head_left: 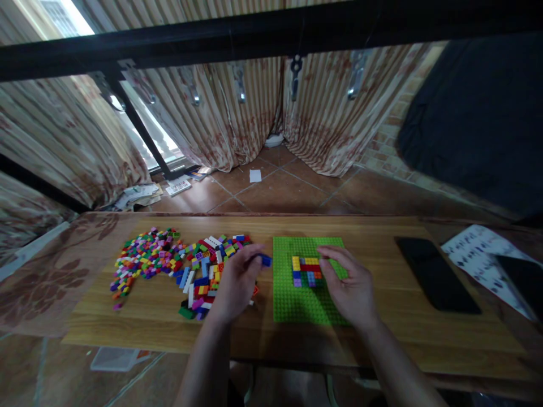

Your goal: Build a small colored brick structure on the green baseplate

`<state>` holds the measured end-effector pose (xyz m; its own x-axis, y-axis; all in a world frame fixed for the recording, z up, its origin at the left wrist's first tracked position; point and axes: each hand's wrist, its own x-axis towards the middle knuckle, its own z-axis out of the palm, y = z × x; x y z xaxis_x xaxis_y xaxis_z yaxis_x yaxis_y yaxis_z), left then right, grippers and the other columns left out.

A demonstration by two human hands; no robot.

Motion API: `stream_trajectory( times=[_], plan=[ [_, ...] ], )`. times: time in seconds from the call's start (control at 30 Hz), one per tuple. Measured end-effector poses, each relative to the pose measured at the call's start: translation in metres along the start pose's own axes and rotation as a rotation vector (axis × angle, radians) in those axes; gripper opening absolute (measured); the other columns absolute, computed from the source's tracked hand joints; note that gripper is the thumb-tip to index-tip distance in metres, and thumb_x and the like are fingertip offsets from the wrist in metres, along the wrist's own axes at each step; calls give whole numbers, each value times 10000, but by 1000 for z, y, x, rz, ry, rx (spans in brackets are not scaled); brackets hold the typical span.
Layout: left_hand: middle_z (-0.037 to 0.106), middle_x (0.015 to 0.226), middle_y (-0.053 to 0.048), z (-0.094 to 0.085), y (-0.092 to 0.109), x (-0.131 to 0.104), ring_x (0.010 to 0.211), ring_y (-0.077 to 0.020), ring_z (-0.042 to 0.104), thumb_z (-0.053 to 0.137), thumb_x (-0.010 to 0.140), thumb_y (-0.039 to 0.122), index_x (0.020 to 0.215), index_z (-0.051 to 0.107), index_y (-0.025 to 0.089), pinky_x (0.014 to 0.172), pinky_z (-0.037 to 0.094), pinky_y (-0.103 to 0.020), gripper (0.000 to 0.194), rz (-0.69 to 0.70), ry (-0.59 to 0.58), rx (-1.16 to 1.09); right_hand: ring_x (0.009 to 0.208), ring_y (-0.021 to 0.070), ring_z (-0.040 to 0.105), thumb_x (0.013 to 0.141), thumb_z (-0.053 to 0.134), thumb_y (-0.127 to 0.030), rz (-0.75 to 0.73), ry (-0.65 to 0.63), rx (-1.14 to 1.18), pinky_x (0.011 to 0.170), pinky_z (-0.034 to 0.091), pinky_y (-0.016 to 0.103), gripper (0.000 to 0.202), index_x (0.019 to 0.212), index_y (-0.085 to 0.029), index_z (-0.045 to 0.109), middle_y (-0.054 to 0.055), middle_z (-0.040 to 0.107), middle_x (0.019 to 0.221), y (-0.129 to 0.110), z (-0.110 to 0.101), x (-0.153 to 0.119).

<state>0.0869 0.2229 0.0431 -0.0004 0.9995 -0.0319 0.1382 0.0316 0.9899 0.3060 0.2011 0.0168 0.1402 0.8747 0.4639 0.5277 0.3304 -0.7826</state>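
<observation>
The small dark-blue plastic brick is pinched between the thumb and fingers of the left hand, just off the left edge of the square green studded baseplate. On that plate sits a low block of multicoloured plastic bricks. The right hand hovers by the block's right side, thumb and forefinger slightly parted with no piece visible between them; whether they touch it, I cannot tell. Left of the plate lie the loose pile of larger mixed bricks and, farther out, the heap of tiny coloured pieces. The step looks like adding a brick; placing it would call for lining up studs, then pressing down.
</observation>
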Motion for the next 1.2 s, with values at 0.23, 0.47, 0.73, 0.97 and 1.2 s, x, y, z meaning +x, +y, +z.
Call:
stream_trajectory(
  times=[0.23, 0.47, 0.73, 0.97, 1.2],
  plan=[
    [657, 778, -25, 48, 8, -16, 580, -79, 547, 711, 728, 344, 1020, 673, 132, 586, 465, -211, 363, -248, -181, -406, 1051, 198, 613, 833, 612, -208, -47, -263, 155, 923, 499, 368, 304, 1131, -265, 636, 54, 657, 1129, -16, 6, -9],
    [563, 609, 22, 61, 5, -14, 480, -51, 443, 704, 728, 409, 954, 686, 121, 461, 346, -170, 366, -296, -209, -449, 954, 206, 645, 819, 646, -251, 64, -223, 272, 854, 534, 383, 222, 1036, -262, 691, 49, 699, 1018, -21, 8, -11],
    [671, 743, -21, 67, -11, -5, 589, -111, 566, 535, 846, 293, 1061, 635, 154, 557, 448, -217, 275, -70, -75, -92, 975, 210, 626, 893, 535, -300, 96, -131, 66, 875, 520, 401, 290, 1157, -252, 647, 70, 669, 1076, 1, 2, -2],
    [673, 1096, -103, 58, -14, 2, 896, -181, 638, 485, 844, 151, 1093, 619, 150, 835, 499, -327, 283, 46, -3, 431, 1022, 230, 592, 884, 505, -233, 40, -219, -193, 920, 485, 435, 326, 1184, -251, 629, 63, 674, 1063, 28, 5, 8],
    [636, 1139, -131, 65, -17, -1, 1008, -215, 613, 442, 842, 94, 1196, 581, 134, 933, 478, -366, 382, 138, -139, 656, 968, 232, 559, 856, 531, -144, -44, -335, -277, 893, 470, 423, 286, 1079, -230, 687, 57, 694, 1009, 27, 12, 11]
  ],
)
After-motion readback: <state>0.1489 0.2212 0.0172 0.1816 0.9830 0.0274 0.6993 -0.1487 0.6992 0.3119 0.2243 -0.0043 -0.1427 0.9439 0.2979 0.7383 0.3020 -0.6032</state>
